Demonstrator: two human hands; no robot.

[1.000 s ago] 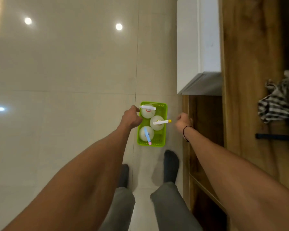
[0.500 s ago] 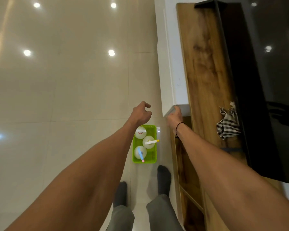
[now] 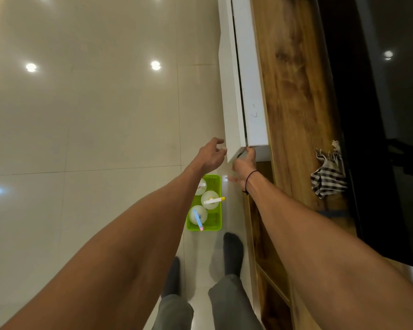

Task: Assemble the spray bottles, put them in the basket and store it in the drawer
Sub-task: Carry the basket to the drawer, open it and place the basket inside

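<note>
A green basket (image 3: 215, 225) stands on the tiled floor in front of my feet, holding three white spray bottles (image 3: 210, 200) with coloured nozzles. Above it, my right hand (image 3: 244, 166) grips the near corner of the white drawer front (image 3: 234, 103), which stands slightly out from the wooden cabinet with a narrow dark gap behind it. My left hand (image 3: 211, 154) hovers just left of that corner, fingers loosely spread, holding nothing and partly hiding the farthest bottle with its forearm.
The wooden cabinet top (image 3: 293, 91) runs along the right, with a black-and-white checked cloth (image 3: 327, 177) lying on it and a dark glossy screen (image 3: 379, 115) behind. Open wooden shelves (image 3: 270, 258) sit below. Glossy cream floor tiles (image 3: 93, 127) fill the left.
Both hands rose away from the basket on the floor to the white drawer front. My right hand took hold of its corner, and a gap has appeared behind the front.
</note>
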